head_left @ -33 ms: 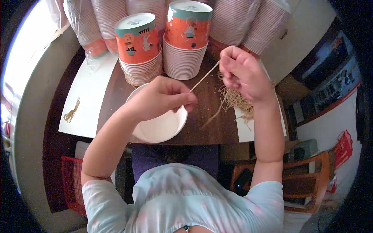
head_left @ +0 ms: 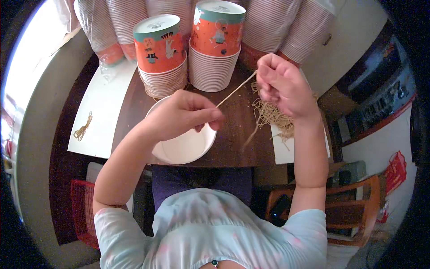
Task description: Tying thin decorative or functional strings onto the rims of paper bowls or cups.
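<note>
A thin tan string (head_left: 236, 89) runs straight and taut between my two hands above the table. My left hand (head_left: 186, 112) is closed, pinching its lower end between thumb and fingers. Higher and farther right, my right hand (head_left: 283, 85) is closed on the other end, and a loose tail dangles below it, blurred. Under my left hand sits an open white paper bucket (head_left: 183, 148), partly covered by the hand and wrist. A tangled pile of tan string (head_left: 274, 115) lies beside and behind my right wrist.
Two upside-down stacks of orange and green paper buckets (head_left: 160, 49) (head_left: 217, 36) stand behind my hands. Plastic-wrapped bucket stacks (head_left: 268, 24) line the back. A small string bundle (head_left: 82, 127) lies on the white board (head_left: 96, 112) at left. A wooden chair (head_left: 345, 206) stands at right.
My right hand has shifted slightly to the right, and my left hand slightly to the left. The dangling tail of string has swung to the right.
</note>
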The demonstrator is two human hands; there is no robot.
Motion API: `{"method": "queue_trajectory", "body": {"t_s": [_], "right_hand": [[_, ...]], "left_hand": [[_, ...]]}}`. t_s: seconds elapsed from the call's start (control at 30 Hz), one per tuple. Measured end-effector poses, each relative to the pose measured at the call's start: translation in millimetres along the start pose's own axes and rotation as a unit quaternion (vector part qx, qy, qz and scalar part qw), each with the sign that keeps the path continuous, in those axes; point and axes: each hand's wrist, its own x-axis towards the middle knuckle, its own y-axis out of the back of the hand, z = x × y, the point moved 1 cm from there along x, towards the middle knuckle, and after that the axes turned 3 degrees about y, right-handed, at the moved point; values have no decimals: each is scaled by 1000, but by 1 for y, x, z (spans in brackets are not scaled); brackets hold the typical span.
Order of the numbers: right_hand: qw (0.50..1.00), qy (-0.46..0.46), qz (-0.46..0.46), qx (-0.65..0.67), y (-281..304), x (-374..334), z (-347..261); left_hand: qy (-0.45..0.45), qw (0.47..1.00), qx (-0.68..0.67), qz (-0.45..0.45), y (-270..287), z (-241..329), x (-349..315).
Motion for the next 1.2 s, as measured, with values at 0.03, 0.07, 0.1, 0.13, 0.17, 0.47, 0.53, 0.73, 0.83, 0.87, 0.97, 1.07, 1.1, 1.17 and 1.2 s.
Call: {"method": "queue_trajectory", "body": {"t_s": [0.03,0.07,0.1,0.13,0.17,0.47,0.53,0.73,0.83,0.87,0.97,1.07,1.1,1.17,1.2], "right_hand": [[1000,-3,7,-7,5,-3,0],[1000,-2,6,-6,7,-6,-1],[1000,-15,3,-18,8,-9,-1],[999,-28,-3,-27,5,-12,1],[999,-31,8,-30,2,-15,4],[878,-104,-88,-458,1,-21,21],[889,141,-12,-435,-12,-21,28],[980,-66,-177,65,-67,-21,39],[985,-99,-142,29,-62,-22,38],[983,-138,-119,2,-61,-23,36],[994,-67,-49,-73,-66,-28,45],[980,31,4,-198,-66,-30,46],[963,79,18,-258,-66,-31,45],[952,92,16,-290,-65,-31,42],[941,107,11,-322,-65,-32,40]], "left_hand": [[-1,1000,1,1,2,-1,-6],[11,1000,-14,13,5,-2,-12],[22,999,-30,26,7,-1,-18],[21,999,-33,25,9,2,-25],[23,999,-32,29,11,3,-29],[56,998,-17,35,11,11,-35],[53,998,-21,18,4,19,-29],[80,992,-88,-30,4,5,-11],[97,984,-137,-55,5,3,-14],[101,981,-153,-59,5,4,-16],[128,971,-196,-38,5,2,-17],[99,968,-220,-64,7,-3,-16],[99,968,-221,-65,7,-2,-17],[92,978,-182,-37,5,-1,-18],[92,978,-183,-39,6,-1,-19]]}}
